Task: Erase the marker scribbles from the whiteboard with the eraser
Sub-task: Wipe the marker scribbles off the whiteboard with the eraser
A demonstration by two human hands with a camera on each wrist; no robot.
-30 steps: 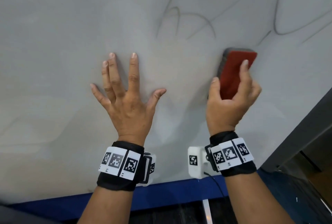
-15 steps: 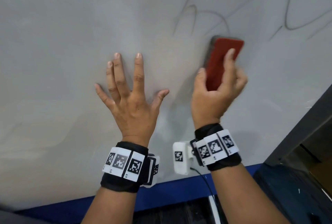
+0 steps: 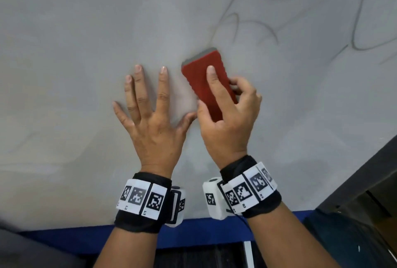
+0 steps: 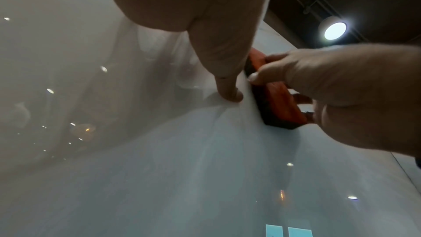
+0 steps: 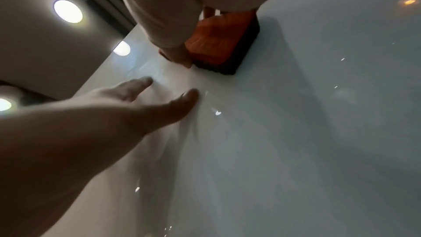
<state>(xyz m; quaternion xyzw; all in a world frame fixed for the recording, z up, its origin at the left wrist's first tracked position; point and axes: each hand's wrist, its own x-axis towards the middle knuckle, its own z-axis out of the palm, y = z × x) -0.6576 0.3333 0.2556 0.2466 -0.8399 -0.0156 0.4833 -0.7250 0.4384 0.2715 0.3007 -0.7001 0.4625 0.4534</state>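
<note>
A red eraser [image 3: 206, 83] with a grey felt edge lies flat against the whiteboard [image 3: 75, 31], gripped by my right hand [image 3: 227, 117], index finger along its back and thumb on its left side. My left hand [image 3: 150, 117] rests flat on the board just left of it, fingers spread and straight. Dark marker scribbles [image 3: 268, 25] loop across the board above and to the right of the eraser. In the left wrist view the eraser [image 4: 280, 104] sits beside my left thumb [image 4: 227, 78]. The right wrist view shows the eraser [image 5: 218, 42] pressed on the board.
A blue ledge [image 3: 193, 233] runs along the board's bottom edge. A dark frame [image 3: 361, 177] borders the board at lower right. Faint smears mark the board's left part. Ceiling lights [image 4: 335, 31] show in the wrist views.
My right hand has slid the eraser leftward and slightly down across the board, ending beside my left hand. The left hand has stayed flat in place.
</note>
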